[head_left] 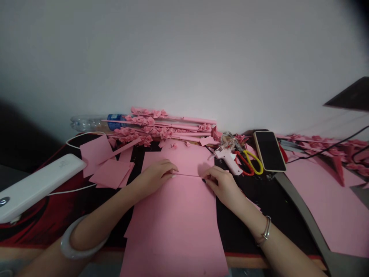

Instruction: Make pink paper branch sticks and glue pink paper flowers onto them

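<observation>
Large pink paper sheets point(187, 215) lie in the middle of the black mat, their near end reaching past the table's front edge. My left hand point(158, 175) pinches the left end of a narrow raised paper edge point(187, 176) that runs crosswise over the sheets. At the right end of that edge, my right hand point(220, 182) has thumb and fingers pressed together on the paper. Two small pink paper pieces point(174, 146) rest near the far end of the sheets.
Pink paper flowers point(147, 121) and a plastic bottle point(92, 124) lie by the wall. At right are a glue gun point(229, 159), scissors point(253, 162), a phone point(270, 151) and more sheets point(331, 204). At left are paper squares point(111, 174) and a white device point(43, 184).
</observation>
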A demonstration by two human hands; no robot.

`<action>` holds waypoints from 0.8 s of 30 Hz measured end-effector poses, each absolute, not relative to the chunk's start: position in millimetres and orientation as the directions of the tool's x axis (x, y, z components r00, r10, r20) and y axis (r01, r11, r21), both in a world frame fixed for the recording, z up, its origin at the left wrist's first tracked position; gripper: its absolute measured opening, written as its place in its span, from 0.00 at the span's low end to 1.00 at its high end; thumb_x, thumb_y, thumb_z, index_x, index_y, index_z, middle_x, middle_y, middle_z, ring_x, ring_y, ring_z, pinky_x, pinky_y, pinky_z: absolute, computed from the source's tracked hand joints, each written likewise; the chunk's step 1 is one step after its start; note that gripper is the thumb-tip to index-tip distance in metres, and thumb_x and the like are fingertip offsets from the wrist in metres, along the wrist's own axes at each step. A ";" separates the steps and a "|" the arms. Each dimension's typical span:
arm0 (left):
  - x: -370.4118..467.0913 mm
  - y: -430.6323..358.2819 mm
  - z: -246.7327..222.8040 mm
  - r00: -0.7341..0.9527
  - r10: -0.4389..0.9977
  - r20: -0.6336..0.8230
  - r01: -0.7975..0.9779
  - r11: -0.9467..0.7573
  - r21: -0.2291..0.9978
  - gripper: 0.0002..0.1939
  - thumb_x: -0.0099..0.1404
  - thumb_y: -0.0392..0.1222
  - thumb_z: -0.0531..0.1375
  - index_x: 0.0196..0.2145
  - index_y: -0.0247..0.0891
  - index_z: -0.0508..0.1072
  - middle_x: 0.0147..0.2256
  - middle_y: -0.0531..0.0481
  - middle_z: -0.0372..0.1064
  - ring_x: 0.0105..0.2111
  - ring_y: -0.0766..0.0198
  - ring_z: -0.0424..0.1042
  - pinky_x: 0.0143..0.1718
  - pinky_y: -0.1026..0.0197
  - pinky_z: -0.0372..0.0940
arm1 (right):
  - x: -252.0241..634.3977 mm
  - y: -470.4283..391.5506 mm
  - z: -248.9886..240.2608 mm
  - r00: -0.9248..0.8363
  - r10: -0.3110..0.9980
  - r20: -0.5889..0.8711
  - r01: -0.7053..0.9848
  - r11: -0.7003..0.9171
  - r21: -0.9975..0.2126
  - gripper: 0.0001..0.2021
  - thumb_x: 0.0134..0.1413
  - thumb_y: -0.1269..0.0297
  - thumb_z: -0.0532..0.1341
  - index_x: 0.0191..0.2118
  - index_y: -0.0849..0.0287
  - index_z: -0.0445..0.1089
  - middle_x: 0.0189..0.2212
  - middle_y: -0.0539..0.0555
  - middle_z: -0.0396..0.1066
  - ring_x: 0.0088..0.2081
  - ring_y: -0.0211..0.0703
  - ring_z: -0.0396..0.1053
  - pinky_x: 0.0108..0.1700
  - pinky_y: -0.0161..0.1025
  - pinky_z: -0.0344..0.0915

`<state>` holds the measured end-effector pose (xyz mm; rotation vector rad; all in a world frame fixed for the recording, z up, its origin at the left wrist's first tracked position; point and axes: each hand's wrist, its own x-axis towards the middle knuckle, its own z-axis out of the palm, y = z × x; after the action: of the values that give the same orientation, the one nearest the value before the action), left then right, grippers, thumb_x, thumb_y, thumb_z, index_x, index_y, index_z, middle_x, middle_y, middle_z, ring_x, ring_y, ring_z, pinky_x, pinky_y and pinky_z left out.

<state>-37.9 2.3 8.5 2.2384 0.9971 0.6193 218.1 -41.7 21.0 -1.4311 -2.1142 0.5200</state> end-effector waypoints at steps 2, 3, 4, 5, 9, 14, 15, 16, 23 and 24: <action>-38.2 2.0 10.8 0.630 0.755 0.180 0.477 -0.560 0.678 0.09 0.66 0.33 0.52 0.37 0.36 0.72 0.37 0.46 0.70 0.39 0.60 0.68 0.43 0.58 0.63 | 219.6 -41.3 19.9 -0.309 0.928 0.208 0.722 0.371 -0.584 0.12 0.51 0.80 0.57 0.38 0.60 0.72 0.31 0.53 0.70 0.32 0.41 0.68 0.35 0.37 0.66; -38.3 1.5 12.7 0.637 0.750 0.179 0.479 -0.567 0.670 0.10 0.67 0.33 0.51 0.37 0.36 0.73 0.37 0.46 0.69 0.39 0.60 0.68 0.43 0.58 0.63 | 220.5 -41.0 19.5 -0.320 0.925 0.206 0.719 0.379 -0.583 0.12 0.51 0.80 0.57 0.38 0.60 0.73 0.32 0.53 0.70 0.33 0.41 0.69 0.37 0.38 0.67; -38.3 0.9 14.8 0.644 0.746 0.173 0.486 -0.573 0.661 0.11 0.67 0.33 0.51 0.36 0.36 0.73 0.37 0.46 0.69 0.39 0.61 0.68 0.43 0.59 0.63 | 221.3 -40.6 19.1 -0.332 0.921 0.206 0.717 0.388 -0.579 0.12 0.52 0.80 0.57 0.38 0.60 0.73 0.33 0.54 0.70 0.34 0.42 0.70 0.38 0.38 0.67; -38.3 0.3 16.9 0.648 0.743 0.168 0.495 -0.578 0.649 0.12 0.67 0.33 0.50 0.35 0.37 0.73 0.36 0.46 0.69 0.39 0.61 0.68 0.42 0.59 0.63 | 222.0 -40.2 18.9 -0.342 0.916 0.210 0.718 0.399 -0.571 0.11 0.53 0.80 0.57 0.36 0.60 0.73 0.33 0.54 0.70 0.35 0.42 0.70 0.39 0.39 0.67; -37.4 -1.1 21.1 0.643 0.743 0.185 0.539 -0.611 0.579 0.12 0.67 0.32 0.51 0.33 0.36 0.74 0.36 0.47 0.68 0.38 0.61 0.68 0.42 0.60 0.63 | 222.7 -39.2 18.6 -0.356 0.901 0.248 0.748 0.434 -0.502 0.10 0.54 0.79 0.56 0.31 0.60 0.71 0.33 0.56 0.69 0.36 0.44 0.69 0.39 0.40 0.68; -36.0 -1.2 19.1 0.658 0.721 0.218 0.554 -0.659 0.508 0.12 0.66 0.31 0.52 0.30 0.36 0.74 0.34 0.47 0.67 0.37 0.61 0.66 0.40 0.60 0.62 | 221.8 -40.7 19.4 -0.418 0.872 0.256 0.763 0.490 -0.422 0.11 0.55 0.79 0.55 0.31 0.59 0.72 0.34 0.56 0.69 0.36 0.43 0.69 0.39 0.39 0.68; -36.2 -1.4 19.6 0.663 0.717 0.214 0.554 -0.663 0.504 0.12 0.66 0.31 0.52 0.29 0.36 0.74 0.34 0.47 0.67 0.36 0.61 0.66 0.39 0.60 0.62 | 221.9 -41.6 19.9 -0.431 0.868 0.246 0.758 0.496 -0.424 0.11 0.55 0.79 0.55 0.31 0.59 0.72 0.35 0.56 0.69 0.36 0.43 0.69 0.38 0.38 0.68; -36.7 -1.7 20.5 0.668 0.715 0.205 0.555 -0.662 0.503 0.13 0.65 0.31 0.52 0.29 0.36 0.74 0.34 0.47 0.66 0.36 0.61 0.66 0.39 0.60 0.61 | 221.8 -42.7 20.9 -0.442 0.867 0.231 0.753 0.499 -0.430 0.11 0.55 0.80 0.55 0.32 0.60 0.72 0.35 0.56 0.68 0.35 0.42 0.69 0.38 0.38 0.68; -41.7 -6.5 31.8 0.734 0.668 0.122 0.566 -0.701 0.434 0.12 0.62 0.31 0.52 0.28 0.37 0.74 0.32 0.48 0.64 0.33 0.62 0.64 0.34 0.61 0.59 | 212.4 -56.1 40.5 -0.500 0.854 0.146 0.793 0.519 -0.320 0.10 0.57 0.77 0.56 0.32 0.62 0.75 0.38 0.59 0.69 0.38 0.46 0.68 0.42 0.43 0.69; -41.6 -7.6 32.2 0.736 0.667 0.118 0.573 -0.706 0.416 0.11 0.62 0.32 0.53 0.27 0.37 0.74 0.32 0.48 0.63 0.33 0.62 0.63 0.34 0.61 0.58 | 210.3 -58.1 42.6 -0.503 0.852 0.148 0.803 0.524 -0.284 0.10 0.57 0.76 0.56 0.32 0.62 0.75 0.39 0.60 0.69 0.39 0.47 0.68 0.43 0.45 0.68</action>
<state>-41.6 -7.6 32.2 2.5854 0.9587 0.3704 210.3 -58.1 42.6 -1.3897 -2.4973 0.2581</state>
